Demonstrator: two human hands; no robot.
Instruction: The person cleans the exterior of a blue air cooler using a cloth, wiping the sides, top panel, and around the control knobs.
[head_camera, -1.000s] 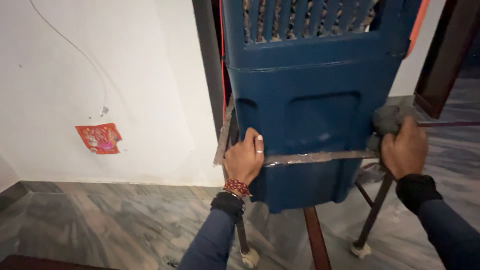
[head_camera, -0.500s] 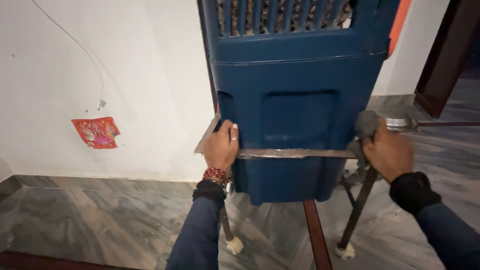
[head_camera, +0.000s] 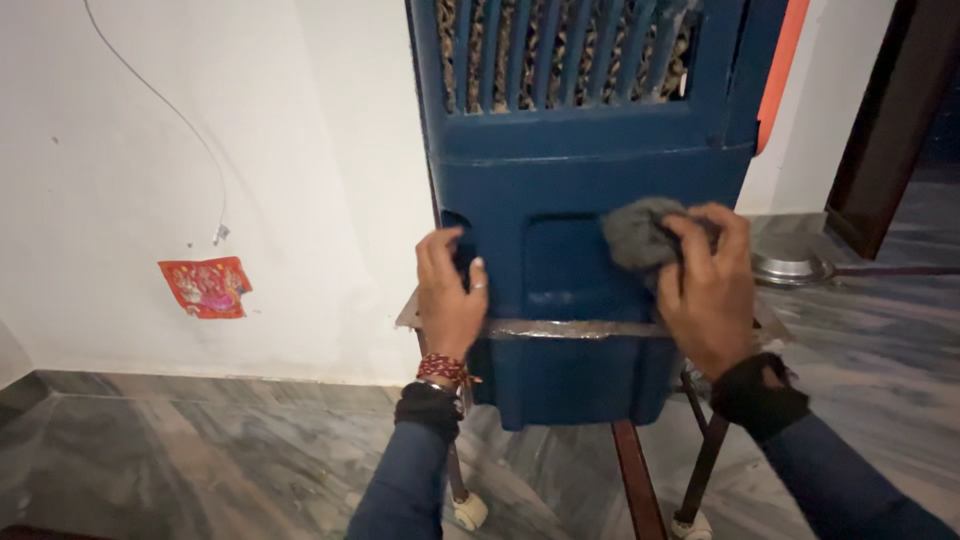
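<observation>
I have my left hand (head_camera: 449, 297) at the centre-left of the frame, fingers curled around the left edge of the blue air cooler (head_camera: 585, 190) and hooked into a shallow recess in its plastic panel; I judge that grip is there to steady the cabinet so it does not rock on its stand. My right hand (head_camera: 708, 290), right of centre, has its fingers closed around a bunched grey cloth (head_camera: 638, 232) and presses it flat against the recessed lower panel of the cooler, the knuckles toward me. The cloth sits between palm and plastic, so the pressure goes through the fabric rather than bare skin. A red thread bracelet (head_camera: 443, 370) circles the left wrist, and both arms wear dark blue sleeves with black cuffs.

The cooler fills the upper middle of the frame, its slatted grille (head_camera: 565, 50) at the top showing straw-coloured padding behind. It rests in a metal angle-iron stand (head_camera: 575, 328), whose dull rail crosses just below my hands, with thin legs going down to small pale caster wheels (head_camera: 470, 511) at the bottom.

The floor (head_camera: 200, 450) is grey veined marble, somewhat dim. The white wall (head_camera: 200, 150) at the left carries a small red printed picture (head_camera: 207, 287) and a thin dangling wire (head_camera: 190, 140). At the right edge a dark wooden door frame (head_camera: 885, 120) stands, and a steel dish (head_camera: 785, 266) lies on the floor beside it.
</observation>
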